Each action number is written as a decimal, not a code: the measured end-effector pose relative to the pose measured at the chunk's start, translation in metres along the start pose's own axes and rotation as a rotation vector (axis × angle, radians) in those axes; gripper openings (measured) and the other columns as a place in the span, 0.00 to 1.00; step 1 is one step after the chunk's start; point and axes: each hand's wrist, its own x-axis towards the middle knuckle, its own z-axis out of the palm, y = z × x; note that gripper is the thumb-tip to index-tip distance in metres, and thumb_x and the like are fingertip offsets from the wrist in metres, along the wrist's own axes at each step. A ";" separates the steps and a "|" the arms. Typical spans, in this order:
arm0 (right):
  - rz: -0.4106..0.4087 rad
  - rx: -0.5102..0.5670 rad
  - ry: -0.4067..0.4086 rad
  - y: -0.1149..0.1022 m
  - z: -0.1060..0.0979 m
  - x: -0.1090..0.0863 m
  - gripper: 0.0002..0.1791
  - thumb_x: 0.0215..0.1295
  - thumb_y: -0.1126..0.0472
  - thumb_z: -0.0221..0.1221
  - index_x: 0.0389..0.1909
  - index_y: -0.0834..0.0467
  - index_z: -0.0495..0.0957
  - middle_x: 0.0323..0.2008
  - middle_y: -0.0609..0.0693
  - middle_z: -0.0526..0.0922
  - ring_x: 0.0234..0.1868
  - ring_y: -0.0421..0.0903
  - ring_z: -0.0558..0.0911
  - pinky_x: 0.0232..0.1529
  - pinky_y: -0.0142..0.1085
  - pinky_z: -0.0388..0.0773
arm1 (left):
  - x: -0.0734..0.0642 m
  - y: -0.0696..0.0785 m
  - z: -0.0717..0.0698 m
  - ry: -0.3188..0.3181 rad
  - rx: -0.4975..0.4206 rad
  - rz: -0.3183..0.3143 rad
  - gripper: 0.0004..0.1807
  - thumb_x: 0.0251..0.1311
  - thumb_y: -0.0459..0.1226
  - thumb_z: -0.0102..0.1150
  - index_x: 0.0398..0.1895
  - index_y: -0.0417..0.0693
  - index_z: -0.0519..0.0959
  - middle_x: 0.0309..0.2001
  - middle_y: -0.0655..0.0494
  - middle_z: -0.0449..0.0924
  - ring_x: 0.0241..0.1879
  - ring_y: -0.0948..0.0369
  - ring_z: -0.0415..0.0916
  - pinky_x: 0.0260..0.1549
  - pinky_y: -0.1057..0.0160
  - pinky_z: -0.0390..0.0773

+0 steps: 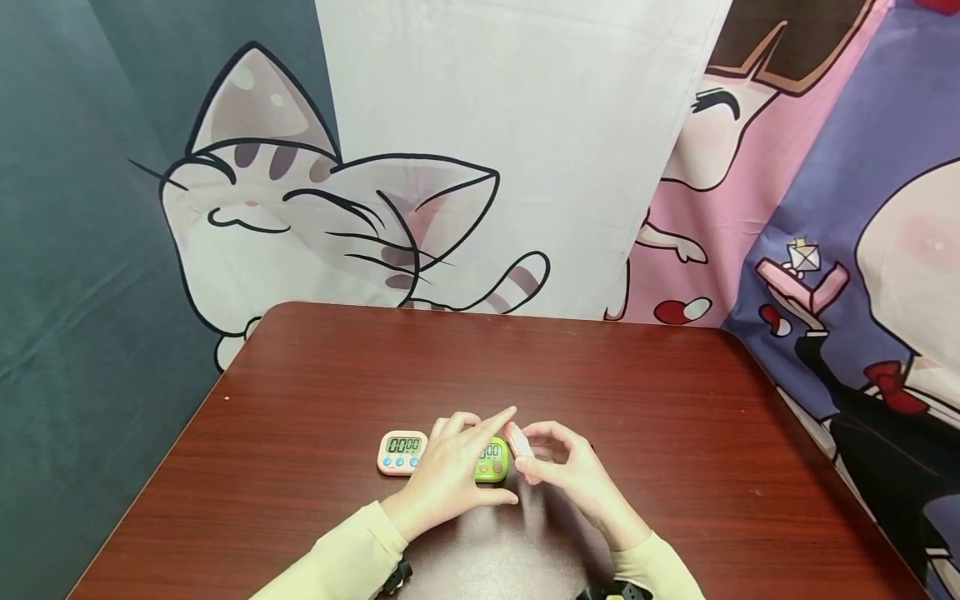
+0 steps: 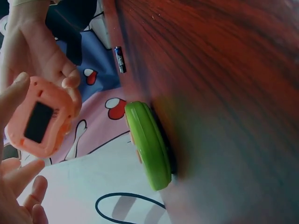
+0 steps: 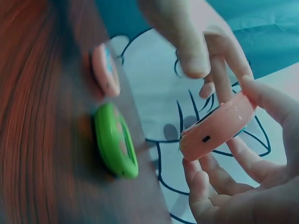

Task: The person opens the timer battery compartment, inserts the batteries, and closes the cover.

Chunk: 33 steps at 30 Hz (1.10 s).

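My right hand (image 1: 573, 467) pinches a pink digital timer (image 1: 519, 450) on edge between thumb and fingers, above the table. In the left wrist view, the side of this timer (image 2: 39, 116) facing the camera has a dark rectangle. My left hand (image 1: 450, 471) is spread, its index fingertip right by the timer's upper edge and its thumb stretched out below. Under the left hand, partly hidden in the head view, a green digital timer (image 1: 492, 461) stands on the table. Left of it stands another pink digital timer (image 1: 402, 452) with blue buttons.
A small dark cylindrical battery (image 2: 120, 59) lies on the table near the right hand's side in the left wrist view. The brown wooden table (image 1: 337, 375) reaches back to a cartoon-printed curtain (image 1: 480, 83). Two timers stand close together there.
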 end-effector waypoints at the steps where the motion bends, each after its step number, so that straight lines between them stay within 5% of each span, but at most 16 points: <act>1: 0.005 0.035 -0.009 0.000 0.000 0.000 0.23 0.57 0.67 0.63 0.52 0.71 0.70 0.43 0.61 0.79 0.38 0.44 0.83 0.37 0.36 0.80 | 0.000 0.000 0.000 0.008 -0.002 0.006 0.57 0.30 0.61 0.74 0.70 0.59 0.61 0.48 0.65 0.82 0.47 0.62 0.67 0.46 0.57 0.64; 9: 0.044 0.259 -0.126 -0.003 0.003 -0.002 0.16 0.64 0.66 0.57 0.52 0.63 0.70 0.44 0.51 0.80 0.45 0.43 0.82 0.44 0.36 0.79 | -0.001 0.000 0.000 0.109 0.033 0.101 0.51 0.28 0.61 0.75 0.63 0.56 0.69 0.58 0.64 0.74 0.49 0.62 0.67 0.46 0.58 0.64; 17: 0.036 0.414 -0.251 -0.010 0.007 -0.007 0.13 0.69 0.66 0.49 0.53 0.59 0.70 0.45 0.51 0.81 0.45 0.44 0.82 0.44 0.38 0.80 | -0.001 -0.001 -0.004 0.213 0.014 0.163 0.46 0.28 0.62 0.74 0.57 0.57 0.73 0.51 0.65 0.76 0.47 0.63 0.69 0.44 0.59 0.64; 23: -0.003 0.446 -0.281 -0.011 0.008 -0.008 0.13 0.70 0.67 0.47 0.53 0.61 0.70 0.44 0.51 0.82 0.42 0.43 0.83 0.42 0.37 0.81 | -0.002 0.000 -0.006 0.205 -0.028 0.169 0.45 0.30 0.60 0.74 0.58 0.58 0.73 0.49 0.63 0.75 0.48 0.63 0.68 0.43 0.60 0.64; 26: -0.017 0.399 -0.260 -0.011 0.008 -0.009 0.13 0.69 0.67 0.48 0.53 0.63 0.71 0.43 0.50 0.83 0.42 0.43 0.84 0.41 0.38 0.81 | -0.003 0.000 -0.006 0.207 -0.042 0.174 0.44 0.31 0.59 0.74 0.57 0.58 0.73 0.49 0.61 0.74 0.48 0.62 0.68 0.42 0.59 0.64; 33: -0.039 0.078 -0.095 -0.018 0.012 -0.015 0.19 0.65 0.66 0.55 0.51 0.76 0.70 0.36 0.54 0.83 0.33 0.41 0.84 0.34 0.41 0.82 | -0.005 -0.001 -0.005 0.240 0.029 0.192 0.42 0.29 0.60 0.73 0.55 0.59 0.75 0.46 0.58 0.73 0.47 0.59 0.68 0.40 0.58 0.64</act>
